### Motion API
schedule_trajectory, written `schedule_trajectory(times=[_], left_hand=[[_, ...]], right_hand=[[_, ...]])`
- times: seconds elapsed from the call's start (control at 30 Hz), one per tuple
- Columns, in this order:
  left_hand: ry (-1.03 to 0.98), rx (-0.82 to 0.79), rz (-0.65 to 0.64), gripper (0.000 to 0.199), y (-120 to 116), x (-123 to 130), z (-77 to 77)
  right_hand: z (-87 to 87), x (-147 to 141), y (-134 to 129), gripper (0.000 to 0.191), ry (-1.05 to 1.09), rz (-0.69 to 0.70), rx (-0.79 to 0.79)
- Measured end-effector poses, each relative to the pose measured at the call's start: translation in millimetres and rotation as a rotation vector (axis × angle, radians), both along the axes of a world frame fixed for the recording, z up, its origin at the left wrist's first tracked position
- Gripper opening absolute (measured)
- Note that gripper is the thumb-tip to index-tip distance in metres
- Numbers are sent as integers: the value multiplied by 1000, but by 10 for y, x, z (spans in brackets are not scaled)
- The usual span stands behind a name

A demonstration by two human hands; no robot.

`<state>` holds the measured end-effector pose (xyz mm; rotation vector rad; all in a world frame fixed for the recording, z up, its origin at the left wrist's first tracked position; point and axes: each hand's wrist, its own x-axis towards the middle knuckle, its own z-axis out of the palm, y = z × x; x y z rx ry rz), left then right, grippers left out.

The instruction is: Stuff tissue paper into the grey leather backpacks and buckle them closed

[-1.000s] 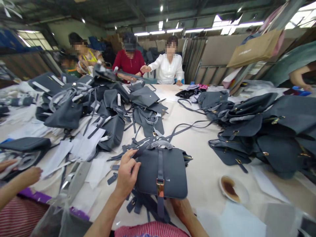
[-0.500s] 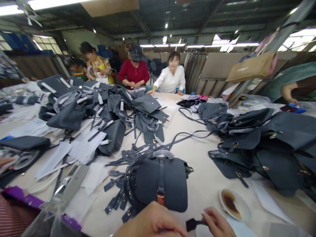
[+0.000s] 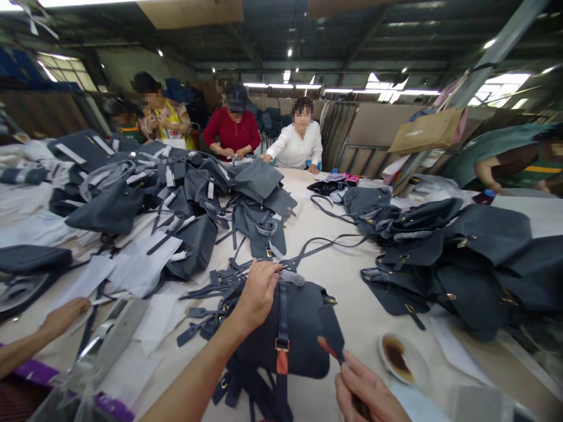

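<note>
A dark blue backpack (image 3: 303, 316) with a buckled front strap and an orange-red tab (image 3: 282, 361) lies on the table in front of me. My left hand (image 3: 259, 293) reaches over its left side, fingers bent and closed beside the padded top handle (image 3: 292, 278); what they pinch is hidden. In my right hand (image 3: 369, 390), at the bag's lower right corner, is a dark leather tag (image 3: 331, 329), along with a thin reddish-brown strip or tip (image 3: 326, 346) that I cannot identify. Loose leather tags (image 3: 188, 334) and straps lie left of the bag.
A white dish (image 3: 416, 370) with brown liquid is at right. Piles of dark bags (image 3: 475, 264) stand right and more bags (image 3: 189, 181) at far left, among white papers (image 3: 141, 264). A co-worker's hand (image 3: 65, 319) is at left. Several people work across the table.
My left hand has moved from the front edge up to the bag's top. My right hand has lifted the leather tag and turned it upward. Dark straps now hang below the bag's front.
</note>
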<state>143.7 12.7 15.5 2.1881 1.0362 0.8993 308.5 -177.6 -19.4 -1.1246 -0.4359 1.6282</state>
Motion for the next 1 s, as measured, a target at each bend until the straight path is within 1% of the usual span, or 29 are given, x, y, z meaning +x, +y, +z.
schedule_trajectory(times=[0.1, 0.23, 0.3, 0.4, 0.53, 0.6, 0.63, 0.7, 0.73, 0.77, 0.8, 0.83, 0.87, 0.9, 0.97, 1.0], left_hand=[[-54, -71, 42, 28, -19, -12, 3], [-87, -125, 58, 29, -26, -29, 49], [-93, -137, 55, 30, -41, -32, 69], [-111, -152, 68, 27, -73, -17, 89], [-63, -168, 108, 20, -76, 41, 127], [-63, -96, 150, 13, -78, 65, 161], [-75, -20, 173, 13, -92, 70, 177], [-93, 176, 190, 19, -162, 58, 188], [-91, 259, 160, 23, -219, 40, 178], [-84, 307, 103, 26, -286, 16, 155], [-85, 314, 35, 28, -361, -13, 119], [-101, 278, -31, 29, -439, -45, 72], [-131, 206, -82, 29, -513, -75, 19], [-178, 114, -105, 28, -580, -102, -35], [-288, -82, -83, 28, -680, -137, -129], [-338, -177, -65, 27, -711, -144, -161]], right_hand=[[-5, -159, 174, 62, 15, 34, -12], [-9, -298, 339, 69, 83, 53, -79], [7, -357, 437, 67, 95, 37, -79], [48, -445, 642, 63, 78, -26, -30], [82, -522, 921, 48, 67, -66, 61], [72, -519, 982, 48, 35, -81, 73], [59, -505, 981, 49, 8, -83, 73], [22, -458, 916, 48, -64, -61, 79], [2, -430, 858, 45, -104, -33, 84], [-15, -401, 792, 43, -139, 1, 83], [-28, -375, 724, 43, -164, 41, 76], [-34, -352, 660, 43, -179, 81, 66], [-33, -335, 607, 43, -188, 116, 56], [-26, -323, 570, 43, -202, 149, 57], [2, -310, 543, 40, -299, 183, 115], [20, -308, 549, 38, -378, 176, 162]])
